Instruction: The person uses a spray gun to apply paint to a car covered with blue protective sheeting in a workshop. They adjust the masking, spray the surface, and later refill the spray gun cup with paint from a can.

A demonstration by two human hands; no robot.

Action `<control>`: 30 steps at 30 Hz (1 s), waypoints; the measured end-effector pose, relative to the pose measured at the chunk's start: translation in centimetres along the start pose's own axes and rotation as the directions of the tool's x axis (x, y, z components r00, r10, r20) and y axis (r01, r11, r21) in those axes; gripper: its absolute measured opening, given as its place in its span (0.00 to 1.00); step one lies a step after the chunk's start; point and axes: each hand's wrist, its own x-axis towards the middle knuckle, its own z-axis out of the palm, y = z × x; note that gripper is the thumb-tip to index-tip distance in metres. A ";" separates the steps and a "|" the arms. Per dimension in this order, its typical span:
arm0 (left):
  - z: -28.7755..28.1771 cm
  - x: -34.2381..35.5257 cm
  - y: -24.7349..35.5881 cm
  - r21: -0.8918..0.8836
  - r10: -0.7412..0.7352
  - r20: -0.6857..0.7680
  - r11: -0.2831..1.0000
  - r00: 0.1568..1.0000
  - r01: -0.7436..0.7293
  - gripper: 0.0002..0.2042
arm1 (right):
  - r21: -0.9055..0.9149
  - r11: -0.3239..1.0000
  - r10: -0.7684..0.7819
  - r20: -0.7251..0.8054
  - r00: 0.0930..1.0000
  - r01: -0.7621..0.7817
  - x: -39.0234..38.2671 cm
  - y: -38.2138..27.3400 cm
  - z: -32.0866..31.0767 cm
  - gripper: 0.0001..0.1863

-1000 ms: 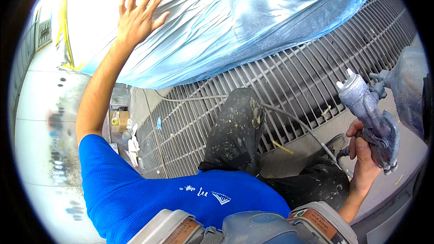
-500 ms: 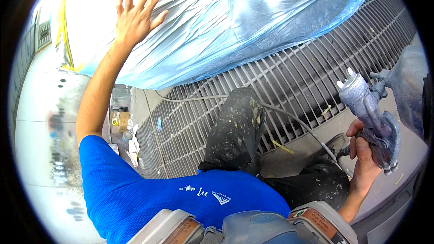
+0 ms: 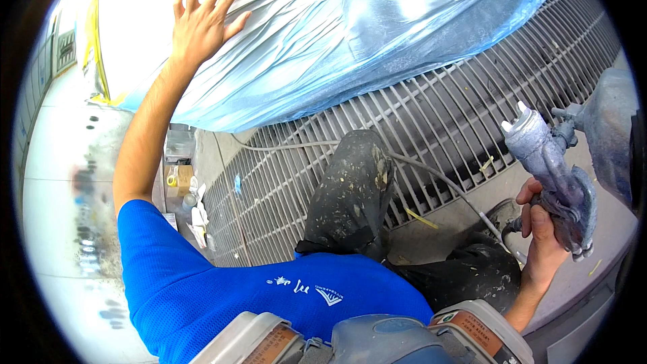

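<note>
My left hand [image 3: 202,30] is stretched out at the upper left, fingers spread, over or against pale plastic sheeting [image 3: 290,74]. Whether its palm touches the sheet I cannot tell. At the right, my right hand [image 3: 544,236] is wrapped round the handle of a paint-crusted spray gun [image 3: 549,155]. The gun's nozzle end points up and left, away from me. A grey cup [image 3: 610,135] is joined to its side, partly cut off by the picture's dark rim. A hose [image 3: 458,192] runs over the floor toward the gun's handle.
Metal floor grating [image 3: 431,114] stretches under the sheeting's lower edge. My bent knee [image 3: 350,182] in paint-spotted trousers stands between both hands. Yellow tape [image 3: 98,54] edges the far left. A small cardboard box [image 3: 178,180] and crumpled paper [image 3: 200,219] lie by my left arm. Respirator filters [image 3: 482,334] fill the bottom.
My left hand has shifted very slightly upward. The right hand and spray gun look nearly unmoved.
</note>
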 end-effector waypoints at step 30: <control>-0.2 -0.2 0.6 0.071 -0.018 0.071 0.997 0.997 0.013 0.33 | -0.016 0.999 0.038 -0.004 0.999 -0.038 0.0 -0.4 -0.1 0.19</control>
